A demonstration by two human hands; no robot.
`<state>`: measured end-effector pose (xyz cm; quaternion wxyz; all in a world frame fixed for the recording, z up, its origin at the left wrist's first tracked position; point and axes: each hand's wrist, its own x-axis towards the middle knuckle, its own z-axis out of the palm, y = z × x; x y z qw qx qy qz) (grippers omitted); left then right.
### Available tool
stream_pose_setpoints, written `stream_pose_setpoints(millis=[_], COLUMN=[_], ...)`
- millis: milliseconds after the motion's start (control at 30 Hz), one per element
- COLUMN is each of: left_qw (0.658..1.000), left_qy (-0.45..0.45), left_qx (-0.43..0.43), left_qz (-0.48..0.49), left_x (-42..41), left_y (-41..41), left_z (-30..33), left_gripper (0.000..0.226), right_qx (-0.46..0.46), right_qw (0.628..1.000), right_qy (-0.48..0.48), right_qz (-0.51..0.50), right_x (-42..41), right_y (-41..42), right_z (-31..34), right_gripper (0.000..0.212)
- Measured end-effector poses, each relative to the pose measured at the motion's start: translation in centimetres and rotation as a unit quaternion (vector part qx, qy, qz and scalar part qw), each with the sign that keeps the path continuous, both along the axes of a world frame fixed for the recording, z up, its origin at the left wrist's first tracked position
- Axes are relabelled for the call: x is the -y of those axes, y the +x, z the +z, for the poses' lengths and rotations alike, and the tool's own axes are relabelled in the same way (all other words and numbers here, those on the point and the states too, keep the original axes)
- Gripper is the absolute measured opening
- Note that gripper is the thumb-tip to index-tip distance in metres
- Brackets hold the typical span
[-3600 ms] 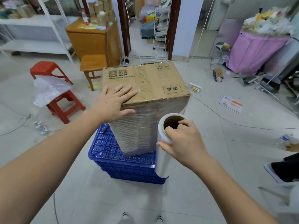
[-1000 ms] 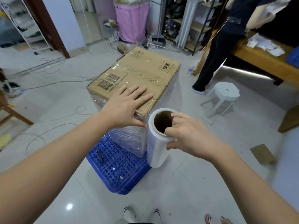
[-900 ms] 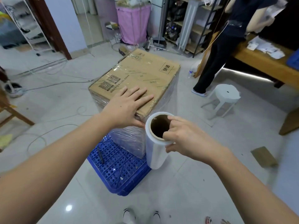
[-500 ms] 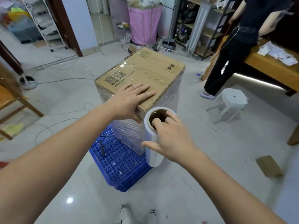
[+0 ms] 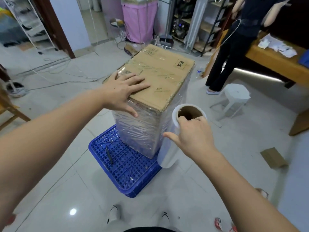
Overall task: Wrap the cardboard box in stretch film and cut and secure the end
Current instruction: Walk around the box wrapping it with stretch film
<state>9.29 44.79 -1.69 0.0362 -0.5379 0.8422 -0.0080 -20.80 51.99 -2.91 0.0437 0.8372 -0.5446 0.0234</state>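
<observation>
A tall cardboard box (image 5: pixel 164 72) stands upright on an overturned blue plastic crate (image 5: pixel 127 166). Its sides carry several layers of clear stretch film; its brown top is bare. My left hand (image 5: pixel 124 91) lies flat on the near left corner of the box top, thumb down over the side. My right hand (image 5: pixel 192 133) holds the stretch film roll (image 5: pixel 168 148) upright by its cardboard core, fingers hooked into the top opening, thumb stretched out to the left. The roll hangs close to the box's near right edge, film running onto the box.
A dark pen-like tool (image 5: pixel 109 154) lies on the crate. A person in dark clothes (image 5: pixel 234 44) stands at the back right beside a wooden table (image 5: pixel 275 61). A white stool (image 5: pixel 234 96), a small cardboard piece (image 5: pixel 273 157), floor cables (image 5: pixel 55 81) and a pink bin (image 5: pixel 139 19) surround the spot.
I have walked round the box, so the room has swung past. The roll has moved along the box's side, and my left hand has slid toward the top's left corner.
</observation>
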Motion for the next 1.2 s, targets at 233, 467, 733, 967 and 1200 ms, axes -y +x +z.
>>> stream_pose_setpoints(millis=[233,467,733,967,1200], left_qw=[0.999,0.998,0.998,0.999,0.999], left_qy=[-0.039,-0.053,-0.047,-0.034,0.017], left_qx=[0.002,-0.025,-0.027,-0.034,-0.018], left_qz=[-0.022,-0.030,-0.019,-0.015,-0.023], left_x=[1.0,1.2,0.6,0.5,0.3], left_y=[0.7,0.7,1.0,0.8,1.0], left_z=[-1.4,-2.2,-2.0,-2.0,-0.8], left_gripper=[0.106,0.107,0.112,0.109,0.117], right_qx=[0.027,0.034,0.012,-0.049,-0.037], right_qw=[1.000,0.991,0.980,0.995,0.999], right_qy=[-0.005,-0.037,0.022,0.007,0.009], right_qz=[0.006,0.121,0.199,0.086,-0.016], right_x=[-0.3,-5.1,-6.5,-8.0,-8.4], right_y=[0.6,2.2,5.9,8.4,10.9], right_z=[-0.3,0.9,1.2,1.0,0.8], right_gripper=[0.065,0.048,0.030,0.036,0.047])
